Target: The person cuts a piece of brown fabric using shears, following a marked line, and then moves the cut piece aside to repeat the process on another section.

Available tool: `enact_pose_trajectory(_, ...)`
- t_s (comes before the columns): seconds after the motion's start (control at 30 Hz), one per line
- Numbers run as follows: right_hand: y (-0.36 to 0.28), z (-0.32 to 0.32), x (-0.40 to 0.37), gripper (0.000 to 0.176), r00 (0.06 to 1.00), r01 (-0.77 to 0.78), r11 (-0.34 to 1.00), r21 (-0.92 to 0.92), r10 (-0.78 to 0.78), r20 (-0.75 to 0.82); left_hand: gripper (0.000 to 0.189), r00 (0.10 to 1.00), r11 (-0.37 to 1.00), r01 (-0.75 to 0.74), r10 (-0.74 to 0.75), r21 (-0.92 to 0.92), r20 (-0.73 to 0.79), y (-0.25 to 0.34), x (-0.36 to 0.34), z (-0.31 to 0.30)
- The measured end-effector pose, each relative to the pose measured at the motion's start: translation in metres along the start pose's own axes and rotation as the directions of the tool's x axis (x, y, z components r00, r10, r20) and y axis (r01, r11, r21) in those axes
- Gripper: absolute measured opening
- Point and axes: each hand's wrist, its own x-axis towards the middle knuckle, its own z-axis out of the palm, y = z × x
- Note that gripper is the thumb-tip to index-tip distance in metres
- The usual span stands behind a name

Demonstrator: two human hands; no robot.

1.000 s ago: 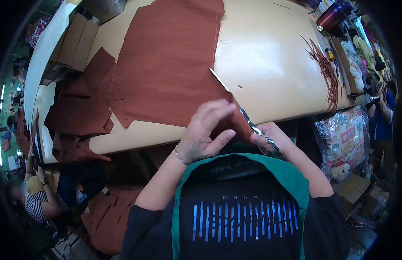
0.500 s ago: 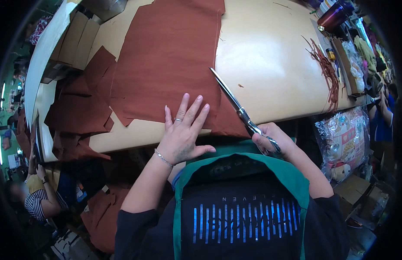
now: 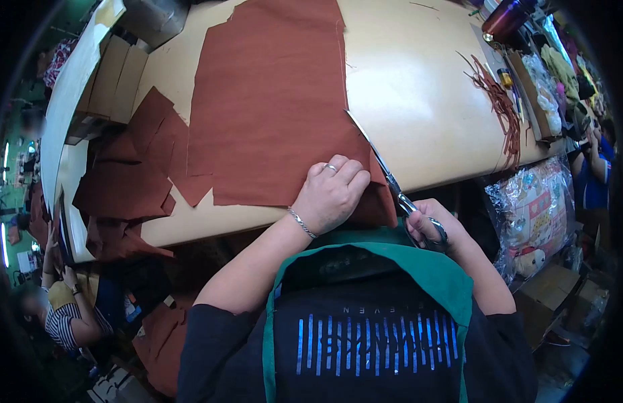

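Note:
A large reddish-brown cloth (image 3: 271, 101) lies over the table, its lower right corner hanging past the front edge. My left hand (image 3: 333, 195), with a ring and a bracelet, rests on the cloth near that corner, its fingers bent and closed on the fabric; the thumb is hidden. In my right hand (image 3: 429, 221) are the handles of long metal scissors (image 3: 391, 180). Their blades point up and left, close together, with the tip at the right edge of the cloth.
More brown cloth pieces (image 3: 123, 178) lie at the left beside cardboard boxes (image 3: 113, 77). Thin brown scraps (image 3: 503, 111) and a long open box (image 3: 532, 97) are at the right. A plastic-wrapped bundle (image 3: 536, 215) sits below the table edge. A person in stripes (image 3: 73, 322) is at lower left.
My left hand has gone from spread flat to bent fingers and moved right. The cloth's lower part has shifted right. My right hand and the scissors have moved slightly right.

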Motion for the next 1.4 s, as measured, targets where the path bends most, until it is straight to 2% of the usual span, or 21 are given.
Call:
enact_pose_trajectory(0.2, 0.003, -0.007, -0.01, 0.058, 1.0, -0.01, 0.999, 0.034, 0.011, -0.012, 0.02, 0.994, 0.996, 0.036, -0.027, -0.082, 0.103, 0.009, 0.01, 0.006)
enact_pose_trajectory(0.3, 0.01, -0.009, -0.013, 0.059, 0.999, 0.001, 1.0, -0.018, -0.002, -0.048, 0.017, 0.997, 0.987, 0.031, -0.019, -0.156, 0.081, 0.014, 0.017, 0.014)
enact_pose_trajectory(0.4, 0.014, -0.008, -0.016, 0.061, 0.996, 0.001, 0.999, -0.05, -0.005, -0.088, 0.015, 1.0, 0.962, 0.007, -0.014, -0.274, -0.024, 0.021, 0.022, 0.029)
enact_pose_trajectory(0.5, 0.021, -0.009, -0.021, 0.062, 0.99, 0.006, 0.998, -0.063, -0.014, -0.138, 0.014, 0.997, 0.942, 0.036, -0.057, -0.333, -0.052, 0.029, 0.029, 0.035)
enact_pose_trajectory(0.6, 0.027, -0.009, -0.026, 0.06, 0.984, 0.0, 0.999, -0.034, -0.006, -0.179, 0.011, 0.984, 0.883, 0.079, -0.142, -0.462, -0.105, 0.039, 0.04, 0.033)
enact_pose_trajectory(0.7, 0.026, -0.012, -0.031, 0.058, 0.983, -0.013, 0.999, -0.033, 0.007, -0.182, 0.008, 0.964, 0.807, 0.175, -0.256, -0.564, -0.068, 0.047, 0.044, 0.039)
enact_pose_trajectory(0.93, 0.03, -0.014, -0.038, 0.05, 0.969, 0.007, 0.993, -0.119, -0.036, -0.244, 0.009, 0.945, 0.669, 0.174, -0.321, -0.723, -0.069, 0.058, 0.052, 0.053)
enact_pose_trajectory(1.0, 0.032, -0.014, -0.038, 0.049, 0.956, 0.07, 0.99, -0.126, -0.103, -0.275, 0.01, 0.941, 0.612, 0.166, -0.334, -0.773, -0.062, 0.063, 0.054, 0.051)
enact_pose_trajectory(1.03, 0.033, -0.014, -0.039, 0.049, 0.947, 0.102, 0.986, -0.131, -0.136, -0.29, 0.01, 0.966, 0.642, 0.119, -0.253, -0.757, -0.062, 0.063, 0.056, 0.049)
enact_pose_trajectory(1.1, 0.034, -0.013, -0.041, 0.05, 0.954, 0.07, 0.994, -0.082, -0.091, -0.285, 0.011, 0.995, 0.688, 0.021, -0.088, -0.725, -0.055, 0.062, 0.059, 0.04)
enact_pose_trajectory(1.13, 0.035, -0.013, -0.042, 0.051, 0.957, 0.053, 0.997, -0.058, -0.068, -0.281, 0.025, 0.99, 0.632, 0.114, -0.004, -0.767, 0.143, 0.056, 0.052, 0.036)
enact_pose_trajectory(1.23, 0.031, -0.017, -0.045, 0.056, 0.961, 0.001, 0.988, -0.154, -0.044, -0.272, 0.045, 0.983, 0.872, -0.091, 0.155, -0.481, 0.095, 0.049, 0.042, 0.007)
enact_pose_trajectory(1.27, 0.03, -0.017, -0.046, 0.059, 0.96, -0.013, 0.988, -0.152, -0.03, -0.28, 0.068, 0.969, 0.938, -0.07, 0.145, -0.34, 0.201, 0.043, 0.032, 0.004)
enact_pose_trajectory(1.33, 0.03, -0.016, -0.047, 0.066, 0.956, -0.044, 0.988, -0.151, -0.003, -0.294, 0.075, 0.936, 0.998, 0.045, -0.031, -0.032, 0.351, 0.043, 0.026, -0.003)
enact_pose_trajectory(1.37, 0.037, -0.016, -0.045, 0.068, 0.954, -0.03, 0.985, -0.169, -0.023, -0.3, 0.078, 0.907, 0.987, 0.092, -0.138, 0.132, 0.397, 0.043, 0.024, -0.005)
enact_pose_trajectory(1.4, 0.045, -0.016, -0.042, 0.071, 0.951, -0.014, 0.982, -0.191, -0.046, -0.306, 0.078, 0.86, 0.976, 0.118, -0.192, 0.181, 0.473, 0.038, 0.02, 0.001)
